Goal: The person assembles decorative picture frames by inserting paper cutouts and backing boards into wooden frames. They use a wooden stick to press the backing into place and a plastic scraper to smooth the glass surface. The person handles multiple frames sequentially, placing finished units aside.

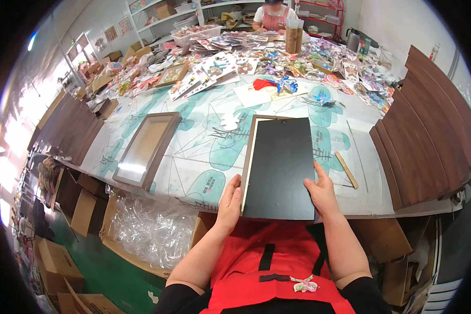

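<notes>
Panel: black backing board is lying in its brown frame, long axis running away from the person.
Left hand: gripping board's near-left edge.
Right hand: clasping board's right edge.

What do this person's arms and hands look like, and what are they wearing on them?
Both hands, the left hand and the right hand, are bare: no gloves, and no rings or watch that I can make out. The forearms are uncovered too. Black sleeves are pushed up to about the elbows. Between the arms hangs a red fabric apron with black straps.
</notes>
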Tool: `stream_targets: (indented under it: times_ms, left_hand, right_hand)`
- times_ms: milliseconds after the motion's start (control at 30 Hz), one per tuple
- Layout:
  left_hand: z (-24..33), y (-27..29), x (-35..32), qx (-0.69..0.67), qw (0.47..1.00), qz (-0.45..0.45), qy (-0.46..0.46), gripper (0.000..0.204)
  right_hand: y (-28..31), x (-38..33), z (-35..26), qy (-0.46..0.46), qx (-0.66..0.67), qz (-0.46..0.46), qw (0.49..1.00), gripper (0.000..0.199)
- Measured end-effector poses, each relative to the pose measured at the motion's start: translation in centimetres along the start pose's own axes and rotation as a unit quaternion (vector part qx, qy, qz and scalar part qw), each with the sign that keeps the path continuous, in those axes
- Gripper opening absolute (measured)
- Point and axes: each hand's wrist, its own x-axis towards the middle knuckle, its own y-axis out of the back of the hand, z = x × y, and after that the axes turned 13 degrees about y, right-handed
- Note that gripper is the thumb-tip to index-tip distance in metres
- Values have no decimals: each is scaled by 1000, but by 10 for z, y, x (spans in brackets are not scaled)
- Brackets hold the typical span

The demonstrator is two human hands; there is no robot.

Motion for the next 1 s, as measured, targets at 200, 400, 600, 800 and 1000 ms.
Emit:
stream_targets:
  times_ms: [200, 400, 600, 800, 1000]
  left_hand:
    - [2, -2, -3, 77, 996, -17, -32, 58]
    - [26, -4, -14, 370, 918, -73, -118, 82]
    - [17, -10, -13, 356, 925, -35, -129, 63]
    - [46, -19, -20, 534, 831, -34, -151, 46]
    - [49, -47, 10, 457, 854, -47, -244, 51]
  right_hand:
    - [-1, 13, 15, 132, -249, -26, 959, 59]
    - [6, 14, -4, 107, -456, -101, 878, 48]
    - [15, 1, 9, 150, -322, -54, 933, 39]
    - [17, -7, 23, 237, -311, -56, 919, 27]
    - [59, 20, 26, 145, -292, 60, 944, 22]
